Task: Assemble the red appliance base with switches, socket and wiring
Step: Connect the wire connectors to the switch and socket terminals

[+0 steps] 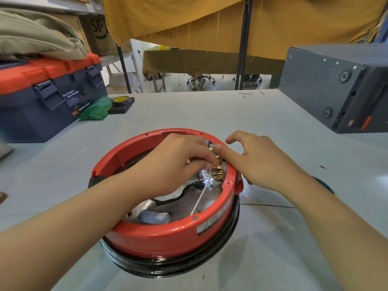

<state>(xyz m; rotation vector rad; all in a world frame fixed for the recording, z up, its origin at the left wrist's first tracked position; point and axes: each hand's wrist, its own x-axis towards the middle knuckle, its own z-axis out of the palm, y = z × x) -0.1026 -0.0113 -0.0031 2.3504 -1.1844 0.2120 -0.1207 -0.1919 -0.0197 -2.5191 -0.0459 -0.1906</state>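
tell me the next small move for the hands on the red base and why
Probably push the brass-terminal part the rest of the way into the red base wall. The left hand pinches at it from inside, the right hand braces the rim outside with its thumb on top, and the terminals sit against the wall, seemingly not yet wired.

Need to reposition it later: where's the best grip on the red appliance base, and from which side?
Grip the red appliance base by its rim at the near-left arc, hands coming from above. It sits open-side up, the rim exposed there, and the brass terminals crowd the far-right wall.
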